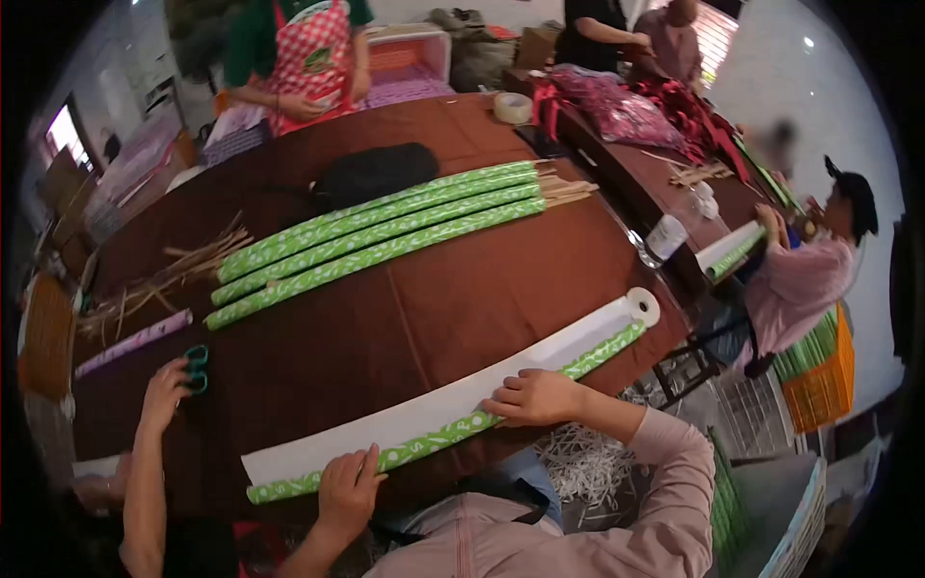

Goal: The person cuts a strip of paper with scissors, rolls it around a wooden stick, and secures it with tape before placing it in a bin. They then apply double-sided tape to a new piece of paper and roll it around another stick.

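Sleeves: dusty pink, long, loose cloth with soft folds
Right sleeve (665,453): ends at the wrist
Left hand (349,491): bare, no glove or ring visible
Right hand (535,397): bare, no glove

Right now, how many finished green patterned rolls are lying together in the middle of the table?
4, side by side in a slanted row: the top roll, the second roll, the third roll, and the bottom roll. Others may be hidden beneath them.
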`<state>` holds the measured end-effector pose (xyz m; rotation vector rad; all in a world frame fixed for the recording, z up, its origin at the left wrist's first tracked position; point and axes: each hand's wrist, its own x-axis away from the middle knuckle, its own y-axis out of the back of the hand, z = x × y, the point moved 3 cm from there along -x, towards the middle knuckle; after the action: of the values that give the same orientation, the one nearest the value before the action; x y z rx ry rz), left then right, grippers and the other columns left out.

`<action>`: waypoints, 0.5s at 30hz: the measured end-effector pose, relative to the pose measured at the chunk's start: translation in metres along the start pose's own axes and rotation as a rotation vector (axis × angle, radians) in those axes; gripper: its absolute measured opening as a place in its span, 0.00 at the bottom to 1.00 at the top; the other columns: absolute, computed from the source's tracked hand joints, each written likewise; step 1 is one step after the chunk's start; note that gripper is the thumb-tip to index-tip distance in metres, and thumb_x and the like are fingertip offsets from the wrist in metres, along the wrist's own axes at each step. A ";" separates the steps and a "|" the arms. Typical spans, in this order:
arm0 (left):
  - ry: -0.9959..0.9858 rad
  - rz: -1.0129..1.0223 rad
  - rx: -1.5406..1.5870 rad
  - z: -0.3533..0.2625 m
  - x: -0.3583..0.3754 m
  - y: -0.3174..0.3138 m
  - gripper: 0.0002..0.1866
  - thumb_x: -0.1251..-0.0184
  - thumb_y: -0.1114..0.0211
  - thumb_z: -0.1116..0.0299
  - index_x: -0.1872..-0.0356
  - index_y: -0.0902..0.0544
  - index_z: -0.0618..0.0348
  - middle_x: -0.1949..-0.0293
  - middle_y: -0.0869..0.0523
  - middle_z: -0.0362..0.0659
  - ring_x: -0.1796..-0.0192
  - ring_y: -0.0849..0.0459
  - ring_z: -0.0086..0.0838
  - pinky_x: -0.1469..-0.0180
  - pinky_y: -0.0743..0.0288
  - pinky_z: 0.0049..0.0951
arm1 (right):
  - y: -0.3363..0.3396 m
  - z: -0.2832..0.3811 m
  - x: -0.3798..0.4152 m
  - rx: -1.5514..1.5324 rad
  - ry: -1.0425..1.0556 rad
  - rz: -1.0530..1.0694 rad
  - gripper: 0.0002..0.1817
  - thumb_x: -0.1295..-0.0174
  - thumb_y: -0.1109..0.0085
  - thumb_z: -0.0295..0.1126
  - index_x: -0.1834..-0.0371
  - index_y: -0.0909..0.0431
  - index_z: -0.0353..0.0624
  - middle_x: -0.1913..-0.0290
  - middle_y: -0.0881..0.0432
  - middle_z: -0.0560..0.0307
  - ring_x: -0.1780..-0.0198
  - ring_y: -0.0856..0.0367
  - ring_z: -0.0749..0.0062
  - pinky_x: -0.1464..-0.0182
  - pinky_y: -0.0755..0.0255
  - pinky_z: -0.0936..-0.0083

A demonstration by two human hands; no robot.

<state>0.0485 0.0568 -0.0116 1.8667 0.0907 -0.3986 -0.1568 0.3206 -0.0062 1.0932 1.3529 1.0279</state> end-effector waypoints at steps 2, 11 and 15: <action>-0.041 0.014 -0.039 0.015 0.014 0.006 0.28 0.46 0.30 0.71 0.41 0.23 0.67 0.54 0.20 0.49 0.54 0.21 0.43 0.48 0.26 0.41 | 0.000 0.001 -0.001 0.002 -0.001 0.014 0.23 0.40 0.39 0.46 0.45 0.24 0.47 0.67 0.23 0.67 0.64 0.21 0.73 0.66 0.27 0.74; 0.159 -0.001 -0.187 0.065 0.051 0.037 0.26 0.45 0.30 0.67 0.43 0.22 0.55 0.54 0.22 0.45 0.50 0.24 0.41 0.45 0.31 0.43 | 0.004 0.001 -0.004 -0.002 -0.068 0.019 0.23 0.42 0.35 0.46 0.47 0.23 0.48 0.69 0.22 0.66 0.66 0.21 0.71 0.67 0.26 0.72; 0.149 0.019 -0.168 0.069 0.045 0.037 0.25 0.47 0.30 0.67 0.44 0.21 0.54 0.57 0.22 0.43 0.53 0.24 0.38 0.48 0.31 0.40 | 0.011 -0.009 -0.013 -0.036 -0.052 0.046 0.25 0.44 0.34 0.50 0.48 0.21 0.48 0.69 0.23 0.64 0.66 0.22 0.68 0.67 0.26 0.70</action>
<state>0.0848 -0.0262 -0.0111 1.7274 0.2013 -0.2311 -0.1644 0.3103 0.0079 1.1211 1.2683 1.0467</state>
